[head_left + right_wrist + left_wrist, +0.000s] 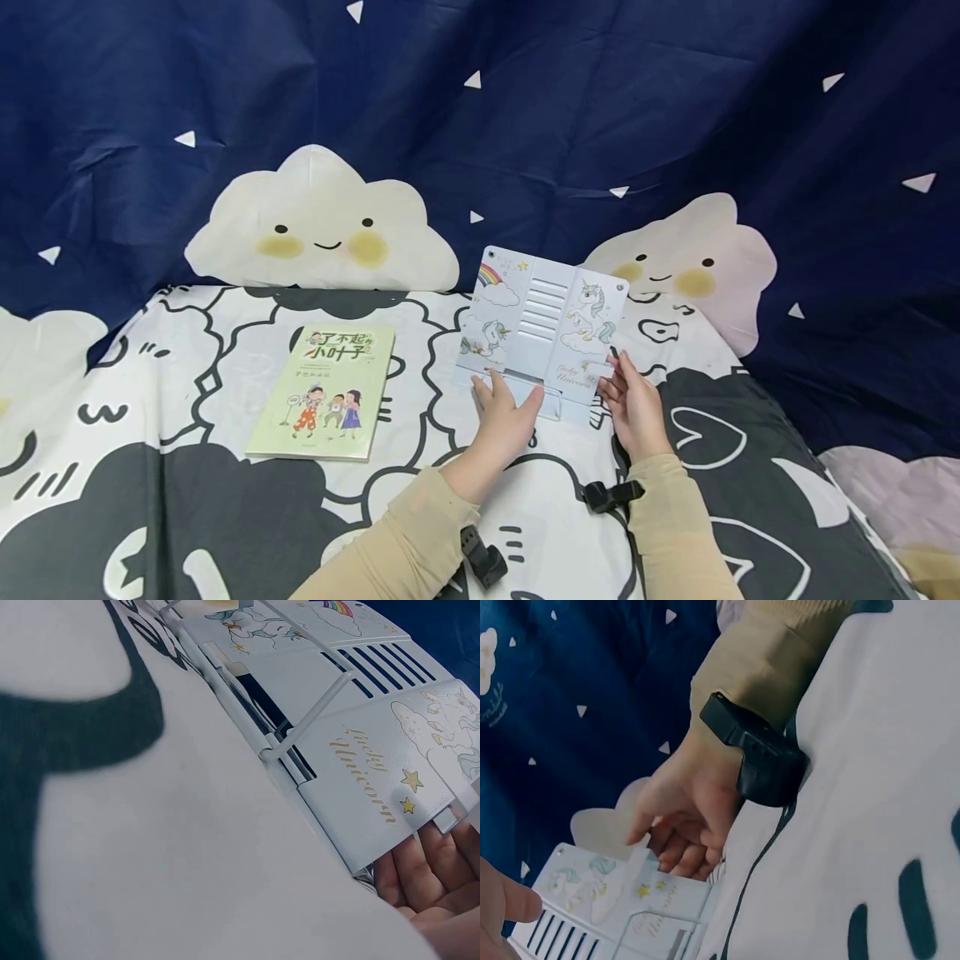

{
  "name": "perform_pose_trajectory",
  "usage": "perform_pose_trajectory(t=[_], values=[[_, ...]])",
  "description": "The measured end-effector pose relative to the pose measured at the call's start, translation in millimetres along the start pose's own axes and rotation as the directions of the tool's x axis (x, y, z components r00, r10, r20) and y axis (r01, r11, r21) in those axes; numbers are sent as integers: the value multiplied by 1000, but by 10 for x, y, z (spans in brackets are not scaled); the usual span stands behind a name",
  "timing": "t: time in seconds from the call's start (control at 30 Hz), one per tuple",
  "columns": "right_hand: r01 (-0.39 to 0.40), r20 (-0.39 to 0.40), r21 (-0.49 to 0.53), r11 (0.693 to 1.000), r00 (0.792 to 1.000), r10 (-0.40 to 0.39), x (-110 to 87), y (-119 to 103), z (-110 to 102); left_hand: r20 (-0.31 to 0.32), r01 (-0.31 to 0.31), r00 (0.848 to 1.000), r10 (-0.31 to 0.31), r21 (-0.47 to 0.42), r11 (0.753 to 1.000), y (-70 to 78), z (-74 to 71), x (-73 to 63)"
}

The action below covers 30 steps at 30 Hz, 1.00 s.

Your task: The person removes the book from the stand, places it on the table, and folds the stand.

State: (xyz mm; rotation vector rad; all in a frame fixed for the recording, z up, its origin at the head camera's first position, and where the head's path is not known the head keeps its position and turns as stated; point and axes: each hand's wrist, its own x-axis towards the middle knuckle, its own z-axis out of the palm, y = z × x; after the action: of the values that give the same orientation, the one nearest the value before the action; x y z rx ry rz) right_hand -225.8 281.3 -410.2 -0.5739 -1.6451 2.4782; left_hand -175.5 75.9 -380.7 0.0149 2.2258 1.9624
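A white metal book stand [536,333] printed with unicorns, stars and a rainbow leans back above the bedding. It has slots down its middle and a wire page holder [324,705] at its lower front. My left hand [504,421] holds it at the lower left, fingers at the bottom edge and thumb over the front. At the right edge, my right hand [636,407] grips the stand beside a side clip [446,817], with curled fingers [416,866] showing past the edge. A green picture-covered book [326,392] lies flat to the left, apart from both hands.
The patterned sheet [405,400] with sheep drawings covers the surface below. Behind it hangs a dark blue cloth [540,100] with white triangles and cloud faces. Black camera straps [483,558] sit on both wrists, and a thin dark cord [742,900] runs below the right one.
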Motion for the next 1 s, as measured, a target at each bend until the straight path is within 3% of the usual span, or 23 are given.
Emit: perform_pose_trajectory(t=[0.2,0.57,1.0], values=[[4,-9,13,1000,1000,-4,2,2,-2,27,-9,1000,9,5,1000,-2,-18,3],[18,-26,-18,1000,999,-18,-3,5,8,34,-16,999,17,-17,1000,-64,-152,129],[52,64,-188,981,997,-40,-31,32,3,2,-33,999,33,49,998,-169,-332,328]])
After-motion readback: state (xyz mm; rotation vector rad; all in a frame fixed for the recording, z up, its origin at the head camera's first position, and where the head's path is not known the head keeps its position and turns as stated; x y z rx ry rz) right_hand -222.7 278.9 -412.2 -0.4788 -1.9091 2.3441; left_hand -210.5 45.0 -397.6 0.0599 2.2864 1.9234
